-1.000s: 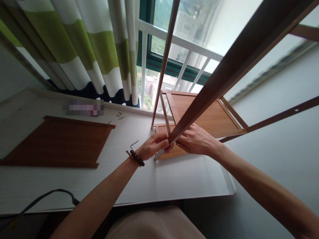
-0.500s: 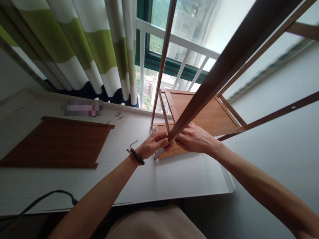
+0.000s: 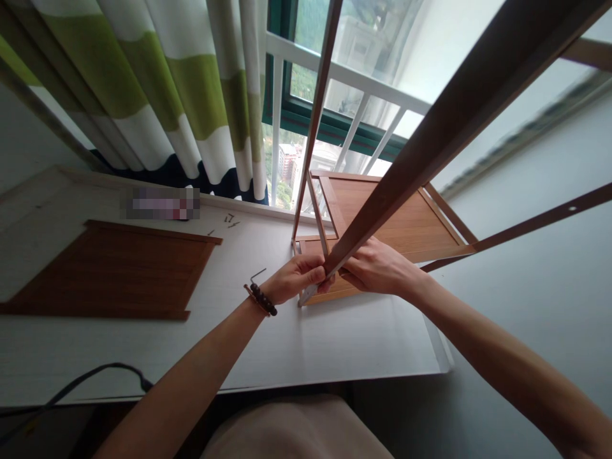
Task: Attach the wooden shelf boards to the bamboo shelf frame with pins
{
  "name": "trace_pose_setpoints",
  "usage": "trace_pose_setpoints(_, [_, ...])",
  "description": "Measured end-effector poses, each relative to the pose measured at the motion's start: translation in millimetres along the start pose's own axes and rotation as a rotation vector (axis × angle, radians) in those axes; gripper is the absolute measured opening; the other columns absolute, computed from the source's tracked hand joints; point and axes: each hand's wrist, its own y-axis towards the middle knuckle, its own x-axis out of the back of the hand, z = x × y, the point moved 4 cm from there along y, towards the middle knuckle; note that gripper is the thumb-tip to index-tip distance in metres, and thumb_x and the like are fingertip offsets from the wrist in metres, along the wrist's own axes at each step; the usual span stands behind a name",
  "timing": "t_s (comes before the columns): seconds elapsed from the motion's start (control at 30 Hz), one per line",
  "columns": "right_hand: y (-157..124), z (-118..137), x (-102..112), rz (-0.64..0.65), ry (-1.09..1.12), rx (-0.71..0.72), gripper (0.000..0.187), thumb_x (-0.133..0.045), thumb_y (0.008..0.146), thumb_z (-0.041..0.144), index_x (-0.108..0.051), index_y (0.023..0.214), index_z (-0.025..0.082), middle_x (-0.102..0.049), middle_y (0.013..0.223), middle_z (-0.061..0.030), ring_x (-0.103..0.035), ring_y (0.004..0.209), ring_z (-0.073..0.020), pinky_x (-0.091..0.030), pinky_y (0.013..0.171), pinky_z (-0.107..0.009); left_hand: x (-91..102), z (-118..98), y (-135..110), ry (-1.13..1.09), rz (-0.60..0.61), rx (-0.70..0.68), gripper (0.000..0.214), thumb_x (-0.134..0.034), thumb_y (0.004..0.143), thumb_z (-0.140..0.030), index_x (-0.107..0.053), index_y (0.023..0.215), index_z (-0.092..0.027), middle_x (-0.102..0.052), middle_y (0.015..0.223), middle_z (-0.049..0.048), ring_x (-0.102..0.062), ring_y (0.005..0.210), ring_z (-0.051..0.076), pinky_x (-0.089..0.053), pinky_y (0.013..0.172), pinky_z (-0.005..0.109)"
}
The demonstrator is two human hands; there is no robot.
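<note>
A brown wooden shelf rack stands on the white tabletop, its near post slanting up to the right across the view. My left hand is closed around the lower part of this post. Behind the post is my right hand, its fingers bent and partly hidden; what they hold, if anything, does not show. A middle shelf panel lies beyond my right hand, and a lower shelf panel sits beneath both hands. An L-shaped hex key lies beside my left wrist.
A loose wooden panel lies flat on the white table at the left. Several small screws and a blurred-out package are near the back edge. A black cable crosses the front left. Curtains and a railed window stand behind.
The view has shifted slightly, so the scene sits a little differently in it. Both hands keep their places at the post, with no clear movement of the rack.
</note>
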Motion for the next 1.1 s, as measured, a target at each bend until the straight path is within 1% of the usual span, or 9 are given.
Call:
trace_pose_setpoints(0.23, [-3.0,0.1,3.9,0.002,-0.027,0.003,0.015,-0.039,0.087,0.021,-0.053,0.082,0.016,-0.054,0.081,-0.006,-0.043,0.076,-0.018,-0.035,0.069,-0.032,1.0,1.3,-1.1,-0.004,-0.003,-0.005,0.026,-0.05,0.083,-0.035,-0.054,0.077,-0.011,-0.052,0.065,0.0026,-0.046,0.058,0.01,-0.035,0.06,0.027])
trace_pose_setpoints(0.4, [-3.4,1.1,4.9,0.001,-0.023,0.016,0.015,-0.039,0.087,0.02,-0.053,0.087,0.015,-0.054,0.082,-0.0061,-0.043,0.077,-0.0182,-0.036,0.069,-0.033,0.6,0.5,-0.7,-0.007,-0.016,-0.016,0.025,-0.051,0.082,-0.035,-0.054,0.076,-0.011,-0.052,0.063,0.0023,-0.047,0.058,0.011,-0.035,0.06,0.027])
trace_pose_setpoints(0.63, [-3.2,-0.4,4.3,-0.009,-0.018,-0.003,0.016,-0.038,0.087,0.02,-0.053,0.083,0.015,-0.054,0.082,-0.0064,-0.043,0.075,-0.0176,-0.036,0.068,-0.033,0.0,1.6,1.4,0.012,-0.009,0.0,0.026,-0.05,0.083,-0.036,-0.053,0.074,-0.011,-0.051,0.064,0.0025,-0.046,0.057,0.01,-0.035,0.058,0.026])
trace_pose_setpoints(0.9, [-1.5,-0.4,4.2,-0.014,-0.001,0.038,0.017,-0.038,0.087,0.019,-0.053,0.091,0.014,-0.055,0.085,-0.007,-0.044,0.08,-0.0192,-0.037,0.072,-0.034,2.0,2.5,-2.0,0.022,-0.048,-0.008,0.028,-0.05,0.082,-0.037,-0.055,0.075,-0.011,-0.051,0.062,0.0023,-0.046,0.057,0.011,-0.036,0.057,0.027])
trace_pose_setpoints(1.1, [-2.8,-1.3,3.3,-0.021,-0.016,0.018,0.016,-0.038,0.086,0.019,-0.053,0.083,0.016,-0.054,0.081,-0.0066,-0.043,0.075,-0.0181,-0.036,0.068,-0.033,-0.7,0.6,0.8,0.047,-0.027,-0.02,0.027,-0.049,0.083,-0.036,-0.053,0.073,-0.011,-0.051,0.062,0.0023,-0.046,0.057,0.011,-0.036,0.058,0.027])
